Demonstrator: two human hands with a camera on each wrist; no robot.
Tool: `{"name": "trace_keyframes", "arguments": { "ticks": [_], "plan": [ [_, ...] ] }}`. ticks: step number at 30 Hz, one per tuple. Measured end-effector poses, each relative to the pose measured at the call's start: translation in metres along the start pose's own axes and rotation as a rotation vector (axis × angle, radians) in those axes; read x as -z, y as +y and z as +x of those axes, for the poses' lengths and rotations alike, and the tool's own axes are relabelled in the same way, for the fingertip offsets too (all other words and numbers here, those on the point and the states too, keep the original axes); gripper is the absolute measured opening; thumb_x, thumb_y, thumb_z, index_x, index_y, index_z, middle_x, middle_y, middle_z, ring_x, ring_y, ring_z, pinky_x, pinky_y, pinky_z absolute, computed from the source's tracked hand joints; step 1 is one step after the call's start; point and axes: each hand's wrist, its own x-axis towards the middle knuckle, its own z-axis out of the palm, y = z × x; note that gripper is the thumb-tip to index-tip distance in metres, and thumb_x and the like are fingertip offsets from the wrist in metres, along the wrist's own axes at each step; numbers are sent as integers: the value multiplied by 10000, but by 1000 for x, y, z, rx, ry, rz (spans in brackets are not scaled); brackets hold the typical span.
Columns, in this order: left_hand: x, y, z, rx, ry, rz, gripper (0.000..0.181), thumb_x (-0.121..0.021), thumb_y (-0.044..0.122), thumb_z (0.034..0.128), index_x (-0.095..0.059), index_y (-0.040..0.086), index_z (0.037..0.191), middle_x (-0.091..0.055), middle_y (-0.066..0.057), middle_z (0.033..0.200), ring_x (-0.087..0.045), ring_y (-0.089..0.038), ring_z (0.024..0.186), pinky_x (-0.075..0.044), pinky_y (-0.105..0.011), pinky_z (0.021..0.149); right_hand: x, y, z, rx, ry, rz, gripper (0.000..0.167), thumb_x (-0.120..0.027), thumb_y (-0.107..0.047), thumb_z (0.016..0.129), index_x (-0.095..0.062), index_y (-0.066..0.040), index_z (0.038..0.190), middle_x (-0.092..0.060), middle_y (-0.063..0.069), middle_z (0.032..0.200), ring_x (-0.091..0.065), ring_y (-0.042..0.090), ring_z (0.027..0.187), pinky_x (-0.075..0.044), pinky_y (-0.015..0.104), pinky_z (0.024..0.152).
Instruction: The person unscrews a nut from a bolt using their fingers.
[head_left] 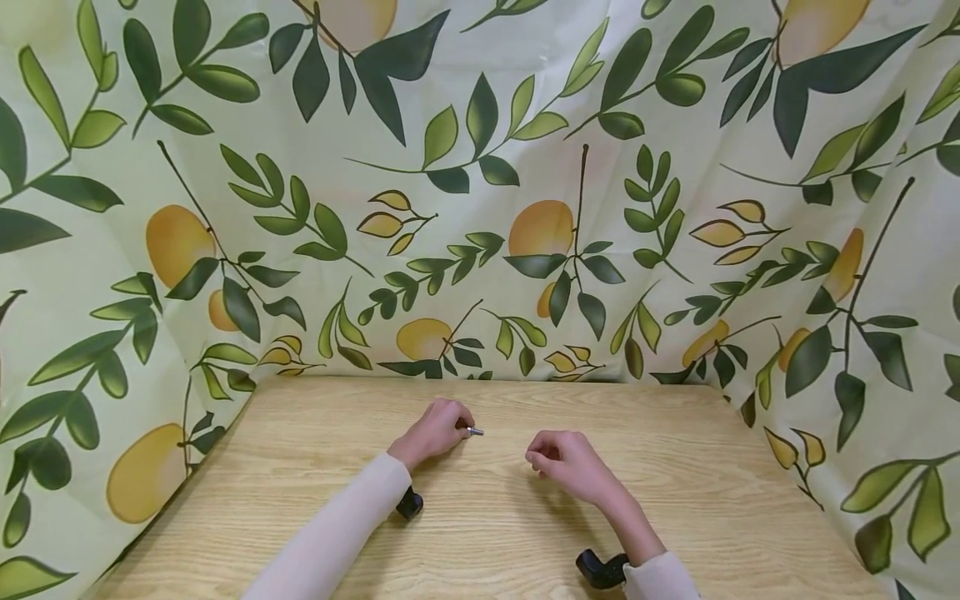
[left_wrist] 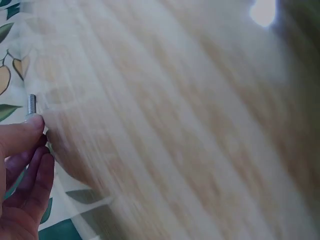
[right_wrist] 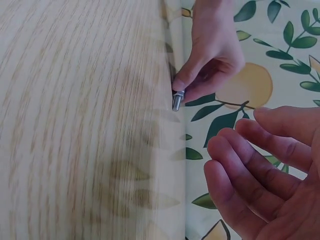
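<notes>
Between thumb and fingers, my left hand [head_left: 437, 431] pinches a small silver bolt [head_left: 476, 432] just over the table. Its threaded shank points away from the fingertips, toward the right in the head view. The left wrist view shows the thread of the bolt [left_wrist: 32, 103] clearly, while the other end is hidden in the grip. A wider collar or nut shows by the fingertips on the bolt [right_wrist: 177, 101]. To the right of it, my right hand [head_left: 573, 467] hovers with loosely bent fingers and holds nothing.
A light wood-grain table [head_left: 465, 533] lies under both hands. A cloth [head_left: 465, 217] printed with leaves and orange fruit hangs around its back and sides. Black wrist devices sit below each hand, the right one [head_left: 600, 570] being larger in view.
</notes>
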Motion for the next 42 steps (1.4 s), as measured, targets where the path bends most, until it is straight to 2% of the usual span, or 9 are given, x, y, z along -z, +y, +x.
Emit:
{"name": "trace_keyframes", "arguments": {
  "ticks": [9, 14, 17, 20, 24, 27, 31, 35, 42],
  "plan": [
    [6, 4, -6, 2, 18, -15, 76, -749, 116, 930, -804, 71, 959, -757, -5, 879, -595, -75, 777, -525, -245, 702, -1, -6, 2, -40, 20, -31, 124, -693, -143, 973, -718, -35, 1029, -715, 85, 828, -676, 257, 698, -488, 223, 554],
    [13, 13, -12, -19, 71, -59, 87, -748, 108, 926, -804, 66, 977, -774, -3, 873, -648, -56, 774, -549, -218, 712, -1, -11, 5, -71, 40, -21, 246, -753, -150, 920, -693, -63, 1143, -716, 8, 875, -690, 200, 692, -510, 226, 549],
    [18, 21, -17, -42, 105, -91, 81, -767, 97, 908, -809, 65, 970, -786, -9, 863, -673, -48, 751, -553, -185, 688, 0, -14, 7, -64, 52, -26, 275, -771, -150, 902, -689, -91, 1159, -723, -1, 881, -676, 140, 719, -533, 232, 592],
    [23, 31, -23, -77, 132, -144, 74, -788, 83, 889, -812, 54, 952, -795, -31, 849, -693, -55, 720, -559, -166, 659, 1, -16, 7, -39, 75, -51, 298, -795, -164, 886, -693, -115, 1161, -736, 6, 938, -683, 131, 834, -579, 280, 688],
    [27, 45, -31, -118, 166, -224, 62, -795, 72, 882, -812, 49, 937, -800, -47, 846, -711, -55, 710, -577, -156, 663, 0, -18, 6, -14, 90, -48, 364, -815, -186, 876, -676, -150, 1210, -734, 35, 1113, -700, 207, 1044, -606, 363, 822],
    [28, 53, -38, -123, 198, -270, 64, -803, 77, 879, -814, 61, 939, -802, -35, 854, -714, -41, 718, -586, -161, 682, -1, -20, 7, -2, 88, -1, 390, -807, -206, 891, -661, -154, 1249, -716, 44, 1204, -696, 238, 1114, -602, 347, 863],
    [27, 63, -46, -146, 251, -342, 63, -813, 70, 869, -814, 78, 932, -802, -22, 867, -721, -40, 736, -623, -222, 711, 0, -24, 8, 9, 83, 72, 372, -785, -252, 918, -668, -142, 1254, -713, 65, 1235, -697, 235, 1115, -592, 302, 862],
    [24, 70, -53, -195, 295, -396, 54, -820, 62, 865, -814, 96, 906, -798, -11, 872, -727, -43, 755, -650, -283, 736, 1, -32, 8, 25, 38, 123, 331, -764, -281, 939, -692, -135, 1226, -731, 92, 1199, -697, 220, 1072, -589, 276, 824],
    [26, 81, -58, -293, 383, -428, 59, -845, 66, 840, -812, 95, 881, -795, -4, 853, -724, -44, 761, -641, -277, 743, 1, -39, 8, 50, 0, 109, 188, -701, -336, 987, -761, -191, 1093, -760, -32, 1033, -682, 113, 955, -589, 257, 769]
  ]
}}
